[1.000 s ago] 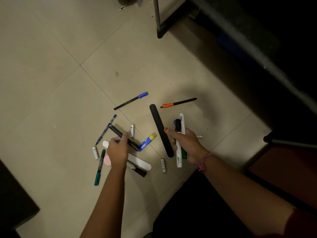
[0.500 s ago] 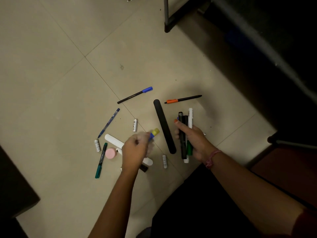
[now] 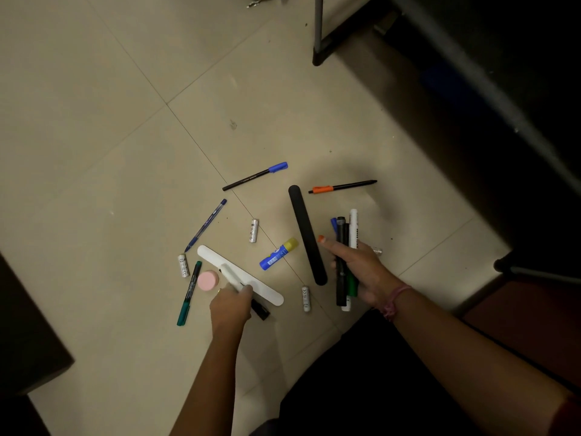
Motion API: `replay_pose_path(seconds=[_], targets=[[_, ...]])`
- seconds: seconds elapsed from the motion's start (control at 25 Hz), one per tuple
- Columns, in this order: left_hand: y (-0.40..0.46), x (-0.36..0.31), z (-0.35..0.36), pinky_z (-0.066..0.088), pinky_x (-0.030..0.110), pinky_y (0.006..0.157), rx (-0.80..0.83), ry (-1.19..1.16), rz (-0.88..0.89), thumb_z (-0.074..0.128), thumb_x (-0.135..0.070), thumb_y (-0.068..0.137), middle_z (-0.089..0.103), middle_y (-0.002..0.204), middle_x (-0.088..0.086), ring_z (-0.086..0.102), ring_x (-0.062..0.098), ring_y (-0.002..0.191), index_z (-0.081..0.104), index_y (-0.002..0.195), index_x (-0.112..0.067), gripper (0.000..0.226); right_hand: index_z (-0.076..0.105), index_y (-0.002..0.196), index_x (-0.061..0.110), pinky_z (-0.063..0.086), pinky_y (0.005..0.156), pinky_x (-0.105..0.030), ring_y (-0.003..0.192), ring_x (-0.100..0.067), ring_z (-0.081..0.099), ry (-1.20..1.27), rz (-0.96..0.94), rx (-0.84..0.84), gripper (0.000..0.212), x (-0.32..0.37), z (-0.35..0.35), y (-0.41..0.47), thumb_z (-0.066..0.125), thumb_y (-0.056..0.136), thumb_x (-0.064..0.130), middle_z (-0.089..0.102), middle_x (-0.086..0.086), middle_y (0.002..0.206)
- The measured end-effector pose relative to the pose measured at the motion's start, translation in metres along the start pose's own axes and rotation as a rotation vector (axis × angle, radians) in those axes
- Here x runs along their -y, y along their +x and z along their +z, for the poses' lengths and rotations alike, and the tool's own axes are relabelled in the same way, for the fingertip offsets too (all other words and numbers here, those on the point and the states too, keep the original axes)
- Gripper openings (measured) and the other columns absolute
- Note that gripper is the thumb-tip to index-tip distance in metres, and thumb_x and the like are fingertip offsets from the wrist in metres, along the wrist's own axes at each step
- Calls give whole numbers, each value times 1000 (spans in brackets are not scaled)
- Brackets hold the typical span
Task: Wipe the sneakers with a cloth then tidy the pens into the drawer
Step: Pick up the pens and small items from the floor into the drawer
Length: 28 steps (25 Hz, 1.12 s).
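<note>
Floor (image 3: 132, 127): pale tiles are carrying the whole scatter, with dark furniture crowding the right side and a metal leg (image 3: 318, 29) standing at the top.
Right hand (image 3: 356, 269): it is gripping a bundle of markers (image 3: 345, 247) upright, fingers curled round them; a black one, a green one, a white one and a blue-tipped one are sticking out above and below the fist. A pink band is sitting on the wrist.
Left hand (image 3: 231, 305): it is reaching down onto the pile, fingers closing round a white marker with a black end (image 3: 234, 280) that is lying across the white strip; I cannot tell whether it is lifted off yet.
Black strip (image 3: 307, 234): a long flat bar is lying just left of the right hand.
White strip (image 3: 239, 273): a similar bar is lying slantwise, partly under the left hand.
Loose pens: a blue-capped pen (image 3: 255, 176) and an orange-clipped pen (image 3: 342, 186) are lying farthest off, a blue ballpoint (image 3: 206, 225) is slanting to the left, and a green marker (image 3: 189, 292) is lying beside the pink round thing (image 3: 207, 280).
Glue stick (image 3: 278, 253): blue with a yellow cap, it is lying between the two strips.
Batteries: small silver cells are lying at (image 3: 253, 230), (image 3: 183, 265) and (image 3: 306, 298).
Drawer and sneakers: neither is showing from here.
</note>
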<state>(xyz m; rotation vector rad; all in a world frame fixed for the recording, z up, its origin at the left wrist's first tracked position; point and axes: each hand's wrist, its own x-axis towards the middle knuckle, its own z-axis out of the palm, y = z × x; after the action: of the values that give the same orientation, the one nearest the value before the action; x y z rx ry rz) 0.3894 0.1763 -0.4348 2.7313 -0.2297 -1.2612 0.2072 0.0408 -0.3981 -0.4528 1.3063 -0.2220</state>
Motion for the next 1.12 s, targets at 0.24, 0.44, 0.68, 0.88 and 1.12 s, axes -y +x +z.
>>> replay_pose_path(seconds=[0.24,0.44,0.68,0.88,1.12], targets=[[-41,-54,-20,46,26,55,298,-140,389,61,-23,91,59,70,7,54,15,58,57,88,-1,22,64,96,11,49,50,-23,58,-10,59,-25,28,122,31,2,20,-2,77,76,31,63,0,68],[-59,-74,-26,46,16,52,606,-17,638,69,-30,86,63,66,7,58,7,53,63,90,-4,27,65,111,8,58,71,-35,85,-24,70,-90,53,206,50,3,23,-8,78,71,35,72,-13,96],[8,-2,-53,47,32,74,-223,-239,354,63,-30,89,69,88,8,65,23,82,66,93,-13,18,71,96,9,52,63,-27,72,-14,61,-3,37,51,27,3,14,-5,74,79,30,73,-3,87],[64,77,-66,47,40,83,-269,96,76,60,-24,90,67,104,18,61,38,97,67,106,-4,26,68,102,11,54,68,-28,77,-11,67,55,27,-2,29,1,3,-4,73,79,28,75,-4,90],[62,82,-55,43,41,75,-260,361,134,62,-16,88,58,99,22,55,40,94,63,98,2,21,69,104,10,52,67,-28,75,-12,66,32,21,3,32,2,2,-4,73,80,31,75,-2,90]])
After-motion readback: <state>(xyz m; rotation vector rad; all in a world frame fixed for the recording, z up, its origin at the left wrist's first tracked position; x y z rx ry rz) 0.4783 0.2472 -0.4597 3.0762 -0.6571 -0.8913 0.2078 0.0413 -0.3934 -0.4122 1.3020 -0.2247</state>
